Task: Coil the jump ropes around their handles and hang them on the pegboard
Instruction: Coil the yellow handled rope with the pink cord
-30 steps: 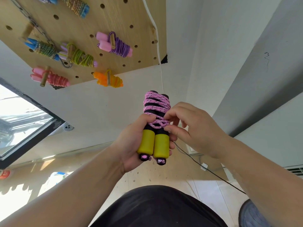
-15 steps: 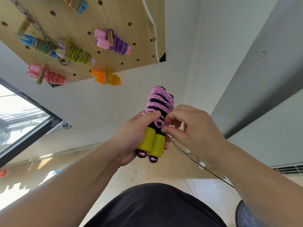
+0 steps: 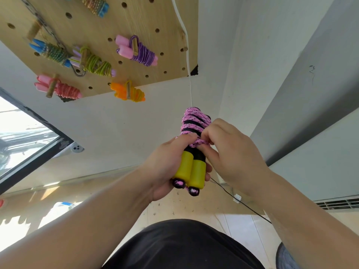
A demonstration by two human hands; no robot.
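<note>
1. The left hand (image 3: pixel 167 167) wraps its fingers round the two yellow handles (image 3: pixel 194 171) in the centre of the frame, pressing them side by side. I judge this is so the pair acts as one core for the coil
2. The pink jump rope (image 3: pixel 194 121) is wound around the black upper part of the handles and points up and away from the person. It is not yet on the board
3. The right hand (image 3: pixel 229 152) pinches a strand at the lowest turn of the coil, fingers curled tight. It looks like the tail being tucked under a turn so the coil cannot spring loose, though the rope end itself is hidden by the fingers
4. The left thumb lies against the lowest turns, probably to pin them while the tuck is made
5. The pegboard (image 3: pixel 87 20) fills the upper left, well apart from the hands. Five coiled ropes hang on it, among them a purple rope (image 3: pixel 141 53) and an orange rope (image 3: pixel 130 93) near its lower edge
6. Bare holes show along the board's right side. A wooden peg (image 3: pixel 34 30) at far upper left seems free, with a chain just beside it
7. A white cord (image 3: pixel 187 55) runs down past the board's right edge, directly above the bundle, and could snag a lift straight up. The space between the hands and the board is otherwise open
</note>
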